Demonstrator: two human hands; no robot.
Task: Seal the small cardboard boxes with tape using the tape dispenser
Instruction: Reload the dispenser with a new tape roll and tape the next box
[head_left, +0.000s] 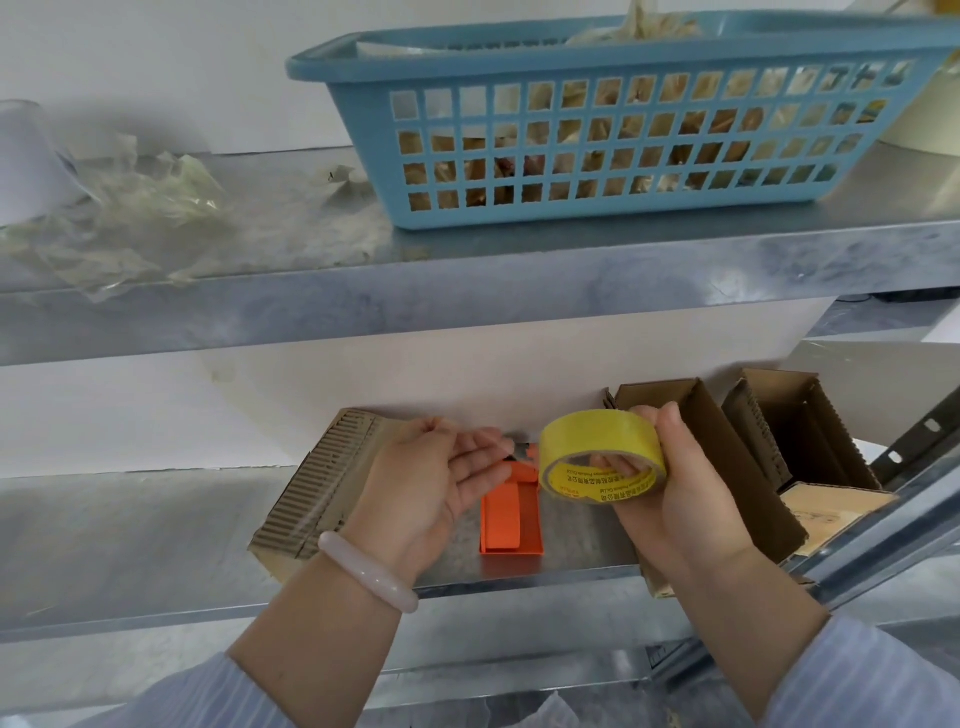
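We see the roll of yellow adhesive tape (589, 441) just right of the frame's centre, in its lower half, held up above the lower galvanised metal shelf (582, 558). The right hand (685, 512) grasps it: the thumb lies over the outer band and the fingers curl up through the cardboard core (printed lettering runs round the core's yellow rim).

Just left of the roll is the left hand (431, 486), palm turned up and fingers loosely extended, gripping nothing that we can make out. Its fingertips reach toward the dark head of the orange plastic tape dispenser (511, 525), which lies flat on the shelf between the two hands. We cannot tell whether they touch it. A pale pink bangle (369, 571) sits on the left wrist.

Behind the left hand, a small brown corrugated cardboard box (322, 488) rests on the shelf. At the right of the frame, behind the right hand, stand two open brown cardboard boxes, one (722, 436) near the roll and another (802, 426) beside it.

Across the upper half runs a second metal shelf (519, 280). It carries a blue plastic lattice basket (623, 156) at the upper right, filled with tan wrappings, and crumpled clear plastic film (130, 218) at the upper left.
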